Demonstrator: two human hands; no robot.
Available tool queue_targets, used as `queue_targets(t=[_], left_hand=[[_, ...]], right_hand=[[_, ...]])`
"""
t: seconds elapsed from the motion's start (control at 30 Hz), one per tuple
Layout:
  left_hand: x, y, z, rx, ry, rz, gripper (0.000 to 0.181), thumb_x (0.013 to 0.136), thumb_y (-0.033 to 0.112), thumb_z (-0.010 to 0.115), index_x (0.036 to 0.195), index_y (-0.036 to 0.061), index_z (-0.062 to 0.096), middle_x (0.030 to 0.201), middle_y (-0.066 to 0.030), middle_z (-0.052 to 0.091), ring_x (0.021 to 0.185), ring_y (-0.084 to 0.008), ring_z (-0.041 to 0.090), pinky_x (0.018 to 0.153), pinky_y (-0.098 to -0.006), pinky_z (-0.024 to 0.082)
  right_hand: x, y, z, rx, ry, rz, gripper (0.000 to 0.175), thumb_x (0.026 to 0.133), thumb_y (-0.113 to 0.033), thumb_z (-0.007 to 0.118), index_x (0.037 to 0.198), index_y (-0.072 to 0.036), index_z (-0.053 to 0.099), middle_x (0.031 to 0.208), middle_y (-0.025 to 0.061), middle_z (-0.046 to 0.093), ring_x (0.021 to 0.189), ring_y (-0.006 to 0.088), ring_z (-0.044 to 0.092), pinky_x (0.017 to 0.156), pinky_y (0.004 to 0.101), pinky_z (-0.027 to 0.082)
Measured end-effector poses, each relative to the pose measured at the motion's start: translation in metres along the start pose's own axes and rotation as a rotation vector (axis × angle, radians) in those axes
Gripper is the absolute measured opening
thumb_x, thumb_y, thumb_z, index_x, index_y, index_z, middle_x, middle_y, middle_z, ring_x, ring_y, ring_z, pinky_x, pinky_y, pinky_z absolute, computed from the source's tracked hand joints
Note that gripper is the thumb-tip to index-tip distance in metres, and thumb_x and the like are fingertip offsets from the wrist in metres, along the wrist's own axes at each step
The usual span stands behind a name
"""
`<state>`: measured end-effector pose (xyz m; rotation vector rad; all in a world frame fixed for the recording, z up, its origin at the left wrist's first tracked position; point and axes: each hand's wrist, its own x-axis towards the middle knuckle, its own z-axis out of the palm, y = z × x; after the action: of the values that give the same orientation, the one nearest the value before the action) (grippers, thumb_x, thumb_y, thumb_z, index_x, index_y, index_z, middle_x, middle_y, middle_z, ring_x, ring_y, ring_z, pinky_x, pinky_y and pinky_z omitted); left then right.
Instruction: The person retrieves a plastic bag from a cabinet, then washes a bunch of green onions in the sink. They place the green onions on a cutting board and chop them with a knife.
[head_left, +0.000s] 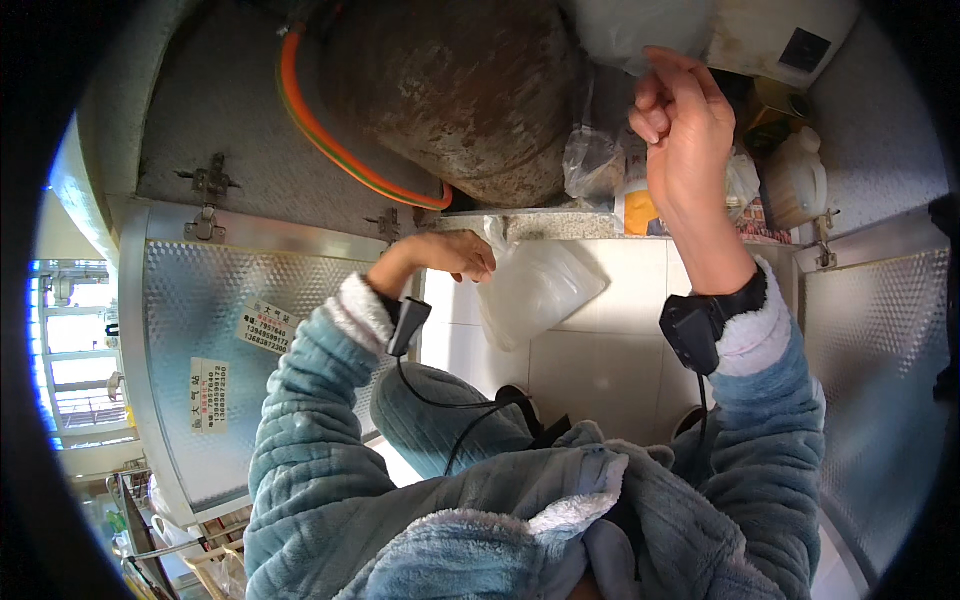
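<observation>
My left hand (457, 255) is at the left edge of a tied translucent plastic bag (540, 289), with its curled fingers against or just beside the bag's gathered neck. Whether they grip it, I cannot tell. The bag is over the tiled floor before an open cupboard. My right hand (679, 127) is raised inside the cupboard opening, palm partly turned up and fingers loosely bent. No object shows between those fingers. The index fingertip overlaps the lower edge of another pale plastic bag (637, 30); contact is unclear.
A rusty gas cylinder (465, 105) fills the cupboard's middle, with an orange hose (322, 142) at its left. A plastic jug (802, 180) and a small clear bag (592, 161) stand inside. Cupboard doors hang open at left (255, 300) and right (877, 337); the left bears printed stickers.
</observation>
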<state>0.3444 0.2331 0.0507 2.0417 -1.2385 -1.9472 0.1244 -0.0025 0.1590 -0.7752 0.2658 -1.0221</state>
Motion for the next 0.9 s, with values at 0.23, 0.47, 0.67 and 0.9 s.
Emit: queue_targets(t=[0.23,0.47,0.67,0.9], left_hand=[[0.125,-0.131,0.060,-0.297,0.575,-0.372,0.079,0.078,0.047,0.071,0.130,-0.0072,0.048,0.123,-0.0201,0.058,0.114,-0.0319,0.055,0.098,-0.0399,0.041],[0.133,-0.114,0.068,-0.655,0.375,0.027,0.060,0.069,0.022,0.085,0.119,-0.0003,0.060,0.119,-0.0144,0.060,0.109,-0.0261,0.057,0.094,-0.0372,0.044],[0.137,-0.087,0.083,-0.018,0.407,-0.017,0.050,0.065,0.025,0.086,0.104,0.0031,0.063,0.103,-0.0065,0.060,0.102,-0.0211,0.056,0.088,-0.0344,0.046],[0.130,-0.050,0.063,-0.414,0.073,0.338,0.047,0.068,0.021,0.084,0.107,0.0054,0.062,0.107,-0.0059,0.059,0.101,-0.0179,0.054,0.092,-0.0318,0.043]], right_hand=[[-0.046,-0.034,0.000,-0.237,-0.112,0.296,0.016,0.093,-0.008,0.049,0.104,0.000,0.057,0.068,0.0009,0.048,0.055,0.0058,0.034,0.049,0.0212,0.030],[-0.102,-0.023,-0.062,-0.249,0.088,0.611,0.013,0.093,-0.007,0.050,0.103,-0.004,0.058,0.069,0.0006,0.049,0.058,0.0055,0.038,0.052,0.0206,0.031],[-0.115,-0.019,-0.080,-0.240,0.014,0.723,0.011,0.092,-0.007,0.050,0.100,-0.005,0.058,0.071,0.0017,0.053,0.062,0.0062,0.044,0.055,0.0231,0.034],[-0.114,-0.029,-0.088,-0.287,0.153,0.679,0.012,0.092,-0.006,0.051,0.102,-0.005,0.057,0.072,0.0007,0.053,0.062,0.0064,0.044,0.058,0.0224,0.038]])
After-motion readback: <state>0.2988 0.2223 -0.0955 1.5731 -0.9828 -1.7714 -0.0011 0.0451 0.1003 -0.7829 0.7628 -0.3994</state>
